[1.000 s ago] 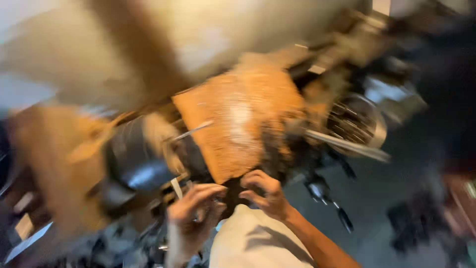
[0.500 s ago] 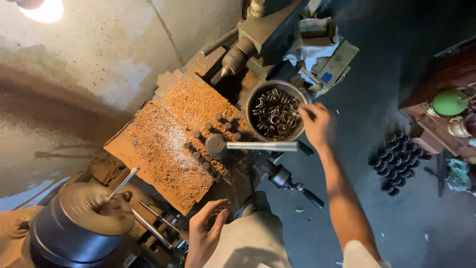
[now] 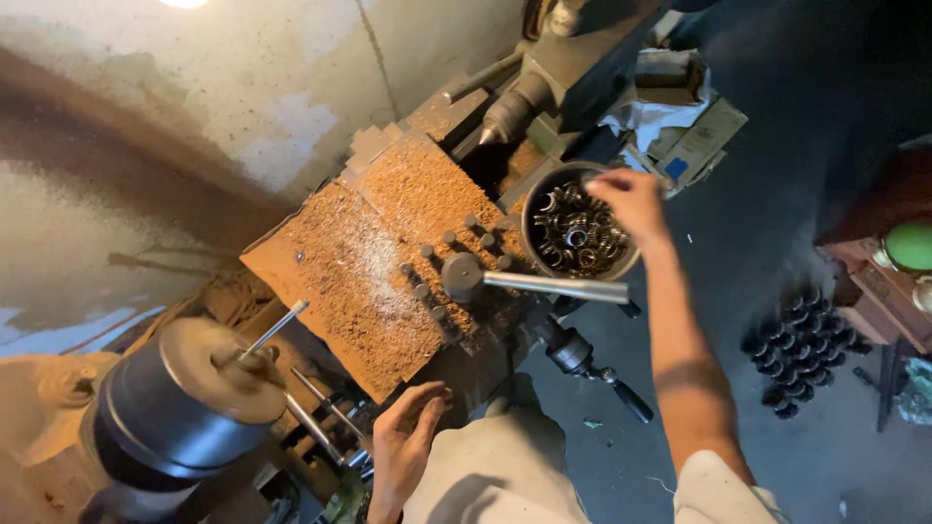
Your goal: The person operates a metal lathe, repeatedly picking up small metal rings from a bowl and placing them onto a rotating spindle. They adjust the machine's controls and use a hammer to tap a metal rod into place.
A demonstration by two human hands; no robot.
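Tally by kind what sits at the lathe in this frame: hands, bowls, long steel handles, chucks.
hands: 2, left hand, right hand
bowl of metal rings: 1
steel handle: 1
chuck: 1
Total: 5

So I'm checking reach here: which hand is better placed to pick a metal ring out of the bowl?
The right hand: it hovers over the rim of the bowl of metal rings. The left hand rests low on the lathe's front edge, away from the bowl.

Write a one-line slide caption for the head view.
Right hand reaches over a bowl of metal rings on a chip-covered lathe.
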